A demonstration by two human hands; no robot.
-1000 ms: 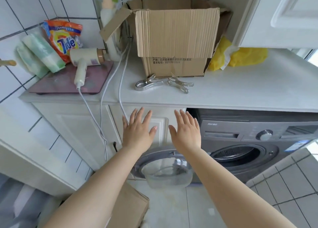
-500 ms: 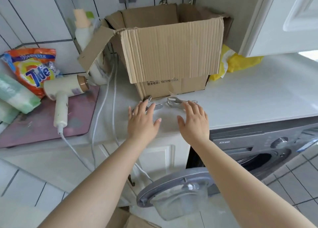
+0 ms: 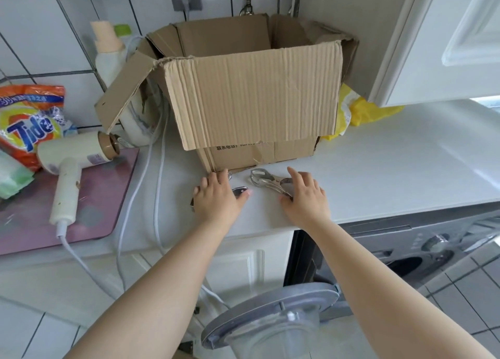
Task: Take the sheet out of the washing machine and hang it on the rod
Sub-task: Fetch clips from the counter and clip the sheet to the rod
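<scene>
Two metal clothes clips lie on the white counter (image 3: 405, 155) in front of a cardboard box. My left hand (image 3: 216, 196) lies over the left clip (image 3: 240, 190), whose end shows between thumb and forefinger. My right hand (image 3: 305, 196) takes the handles of the right clip (image 3: 263, 178) between thumb and fingers, its jaws pointing left. Below at the right stands the grey washing machine (image 3: 433, 239) with its round door (image 3: 270, 315) swung open toward me. Its drum opening (image 3: 405, 264) looks dark. No sheet or rod is in view.
The open cardboard box (image 3: 254, 98) stands right behind the clips. A hair dryer (image 3: 70, 163) rests on a pink scale (image 3: 102, 201) at the left, its white cords hanging over the counter edge. A Tide bag (image 3: 29, 123), a bottle (image 3: 108, 52), a yellow bag (image 3: 370, 112) and an overhead cabinet (image 3: 446, 39) surround them.
Both hands rose from in front of the cupboard door onto the counter and came down on the two clips. The view moved closer and higher over the counter.
</scene>
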